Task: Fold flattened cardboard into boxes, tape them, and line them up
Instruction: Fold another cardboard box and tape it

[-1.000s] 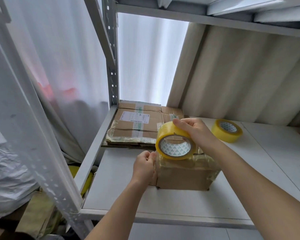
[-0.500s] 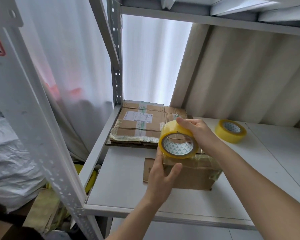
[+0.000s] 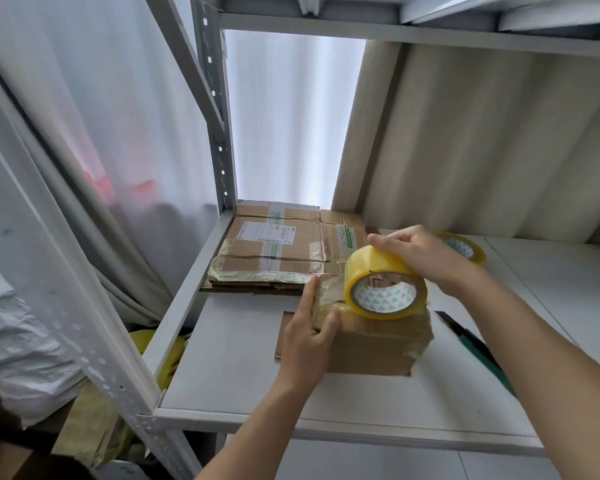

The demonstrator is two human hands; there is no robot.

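- The shelf (image 3: 243,382) carries all the work: one folded box, a pile of flat cardboard behind it, and tape. No row of finished boxes is in view, so by my reading most of the task is left.
- The pile of flat cardboard (image 3: 274,251) lies at the back left corner of the shelf, worn, with old tape strips and a white label; these sheets are not yet folded.
- The box (image 3: 371,348) stands near the middle of the shelf, just in front of the pile. It is brown and a little crumpled, with shiny tape over its top and wrinkled tape at its right corner. A flap lies flat on the shelf at its left, so sealing looks unfinished.
- The tape roll (image 3: 385,285), yellowish with a patterned core, sits on edge on the box top.
- The right hand (image 3: 426,258) curls over the roll from above and grips it.
- The left hand (image 3: 309,337) lies against the box's left end, fingers straight, thumb pressing the tape.
- A second tape roll (image 3: 465,247) lies behind the right hand.
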